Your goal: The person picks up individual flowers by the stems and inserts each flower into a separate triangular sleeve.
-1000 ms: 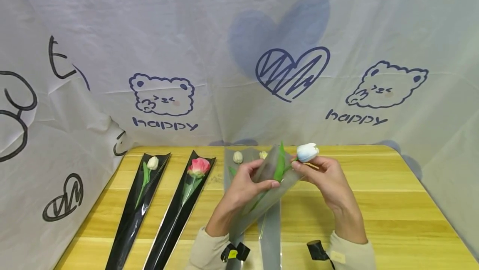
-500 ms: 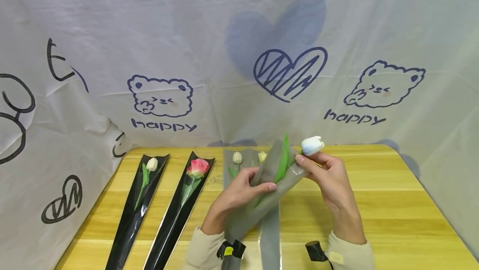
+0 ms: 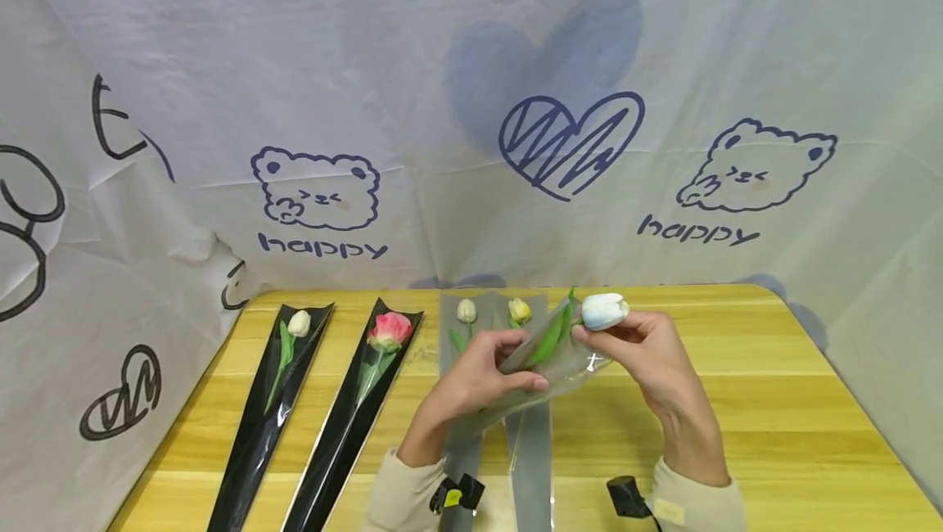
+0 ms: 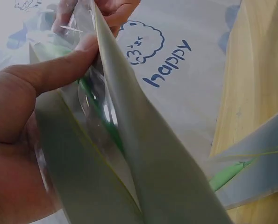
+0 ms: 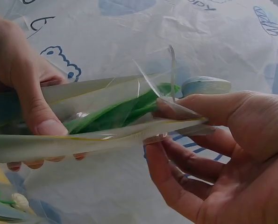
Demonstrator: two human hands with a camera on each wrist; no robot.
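Note:
My left hand [image 3: 479, 380] grips a grey wrapping sleeve [image 4: 162, 154] with a clear front, thumb on one side and fingers beneath. Inside the sleeve runs a green leaf and stem [image 5: 120, 112]. A white and pale-blue tulip [image 3: 604, 311] pokes out of the sleeve's mouth. With thumb and fingers, my right hand [image 3: 648, 356] pinches the sleeve's clear edge and the stem just below the bloom. In the right wrist view, the clear film [image 5: 176, 107] folds over the right thumb tip.
Left on the wooden table [image 3: 737, 401] lie two black sleeves, one with a white tulip [image 3: 299, 323], one with a pink flower [image 3: 390, 331]. Beneath my hands lie grey sleeves with a white tulip [image 3: 466, 311] and a yellow tulip [image 3: 519, 310]. A printed cloth [image 3: 442, 106] hangs behind.
The tulip head rose slightly to the right, then came back down and left. The held sleeve now tilts flatter, showing more of the yellow tulip behind it. Both hands keep their grip.

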